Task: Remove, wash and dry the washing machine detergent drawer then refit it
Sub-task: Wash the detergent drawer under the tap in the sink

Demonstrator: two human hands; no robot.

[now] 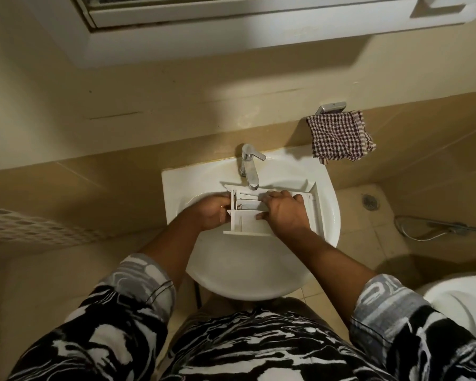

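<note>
White compartmented detergent drawer (245, 220) lies open-side up across the sink (176, 185).

White basin (259, 270) holds the detergent drawer (243, 220) under its tap (249, 171).

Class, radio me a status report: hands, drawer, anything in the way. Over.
Status: left hand grips drawer at its left end, right hand grips its middle. Held in sink, under tap. Nothing blocking; cloth hangs on wall.
</note>
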